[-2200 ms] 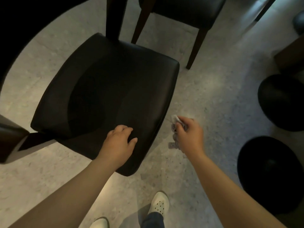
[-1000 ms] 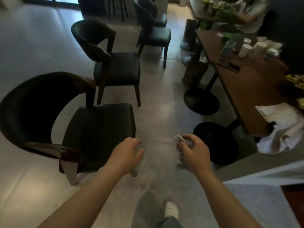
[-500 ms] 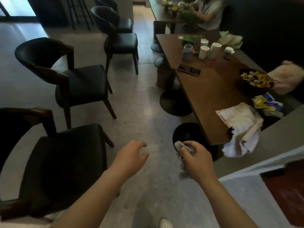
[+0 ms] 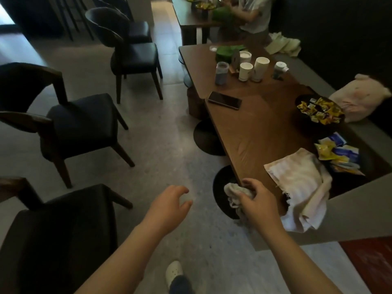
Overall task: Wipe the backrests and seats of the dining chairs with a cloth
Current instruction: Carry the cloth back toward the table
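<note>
My right hand (image 4: 257, 200) grips a small crumpled grey-white cloth (image 4: 235, 193) just off the near corner of the wooden table (image 4: 250, 132). My left hand (image 4: 169, 206) hovers over the floor with fingers loosely curled, holding nothing. The nearest black dining chair (image 4: 61, 234) stands at the lower left, its seat beside my left forearm. A second black chair (image 4: 78, 122) is behind it, and a third (image 4: 135, 56) stands farther back.
A larger white towel (image 4: 301, 183) hangs over the table's near edge. On the table lie a phone (image 4: 224, 100), paper cups (image 4: 252, 68), a bowl of wrapped snacks (image 4: 320, 112). Black round table bases (image 4: 209, 136) sit on the floor. A person sits at the far table (image 4: 248, 13).
The view rose from the chair seat to the room and swung toward the table. My left hand left the seat. My right hand, still holding the cloth, came up to the table corner.
</note>
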Demonstrator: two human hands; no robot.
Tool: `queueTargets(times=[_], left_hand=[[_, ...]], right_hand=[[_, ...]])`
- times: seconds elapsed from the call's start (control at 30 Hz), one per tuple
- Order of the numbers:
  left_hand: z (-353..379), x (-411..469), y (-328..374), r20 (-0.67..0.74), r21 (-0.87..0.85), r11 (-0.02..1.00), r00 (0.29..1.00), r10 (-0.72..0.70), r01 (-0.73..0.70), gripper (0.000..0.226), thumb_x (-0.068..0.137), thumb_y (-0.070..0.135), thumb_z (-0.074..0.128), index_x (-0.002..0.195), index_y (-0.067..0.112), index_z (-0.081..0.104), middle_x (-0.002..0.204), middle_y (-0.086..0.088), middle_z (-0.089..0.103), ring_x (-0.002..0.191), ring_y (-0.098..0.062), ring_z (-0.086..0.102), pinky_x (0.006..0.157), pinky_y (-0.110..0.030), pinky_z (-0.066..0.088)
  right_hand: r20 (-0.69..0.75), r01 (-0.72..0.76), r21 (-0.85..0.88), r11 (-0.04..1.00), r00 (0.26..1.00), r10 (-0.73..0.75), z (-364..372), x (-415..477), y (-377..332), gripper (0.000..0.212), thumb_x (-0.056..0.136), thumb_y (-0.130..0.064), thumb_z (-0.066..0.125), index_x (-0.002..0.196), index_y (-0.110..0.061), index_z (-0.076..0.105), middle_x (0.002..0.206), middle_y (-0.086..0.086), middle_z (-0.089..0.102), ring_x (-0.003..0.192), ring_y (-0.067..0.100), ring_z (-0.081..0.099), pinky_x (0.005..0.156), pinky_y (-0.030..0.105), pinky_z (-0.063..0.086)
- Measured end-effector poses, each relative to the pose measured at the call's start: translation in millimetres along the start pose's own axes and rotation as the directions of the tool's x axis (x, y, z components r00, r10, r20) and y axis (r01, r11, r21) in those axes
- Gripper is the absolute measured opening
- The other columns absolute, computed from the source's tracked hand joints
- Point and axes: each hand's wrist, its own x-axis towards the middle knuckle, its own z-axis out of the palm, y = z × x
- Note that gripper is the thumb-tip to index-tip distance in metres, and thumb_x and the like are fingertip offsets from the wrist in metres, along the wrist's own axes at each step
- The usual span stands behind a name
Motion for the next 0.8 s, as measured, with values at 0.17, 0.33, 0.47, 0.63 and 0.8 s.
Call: queueTargets(times=[0.17,0.33,0.47,0.63,0.8], left_hand=[[-18,53,3,0.034,0.020,0.999,0.999,0.039,-0.040,0.044,0.097,0.041,0.050,0.138,0.026,0.048,0.138,0.005,0.048,0.122,-0.012,0.049,0.096,-0.025,0.041],[-20,92,13,0.070,0.038,0.998,0.997,0.044,-0.047,0.042,0.097,0.041,0.051,0.136,0.026,0.049,0.137,0.004,0.049,0.120,-0.014,0.051,0.096,-0.025,0.042],[-20,122,22,0.075,0.056,0.998,0.997,0.015,-0.020,0.043,0.097,0.039,0.051,0.137,0.024,0.049,0.137,0.003,0.050,0.122,-0.015,0.050,0.098,-0.026,0.041],[-18,155,43,0.058,0.050,0.998,0.998,-0.034,0.031,0.042,0.098,0.038,0.051,0.137,0.023,0.050,0.136,0.002,0.050,0.121,-0.014,0.050,0.098,-0.027,0.042],[-8,174,58,0.052,0.034,0.994,0.993,-0.102,0.100,0.042,0.098,0.038,0.050,0.137,0.022,0.049,0.135,0.001,0.050,0.120,-0.014,0.050,0.096,-0.023,0.040]], right_hand=[[-0.114,0.016,-0.108,0.994,0.993,-0.028,-2,45,-9,0.012,0.084,-0.030,0.073,0.093,-0.025,0.066,0.086,-0.009,0.065,0.079,0.004,0.060,0.056,0.013,0.044],[-0.127,0.028,-0.170,0.985,0.991,-0.050,-4,99,-3,0.016,0.087,-0.018,0.063,0.099,-0.029,0.063,0.096,-0.005,0.061,0.078,0.004,0.057,0.048,0.008,0.042],[-0.122,0.012,-0.256,0.967,0.992,-0.045,-10,157,9,0.035,0.090,-0.014,0.060,0.125,-0.018,0.059,0.116,0.001,0.052,0.078,0.004,0.052,0.045,0.007,0.043],[-0.149,0.012,-0.317,0.948,0.987,-0.062,-27,229,14,0.041,0.091,-0.014,0.059,0.132,-0.015,0.054,0.130,0.006,0.050,0.109,0.018,0.054,0.088,0.026,0.049],[0.021,0.003,-0.410,0.912,1.000,0.006,-35,272,24,0.049,0.092,-0.014,0.060,0.139,-0.012,0.047,0.141,0.009,0.045,0.127,0.027,0.045,0.107,0.041,0.039]])
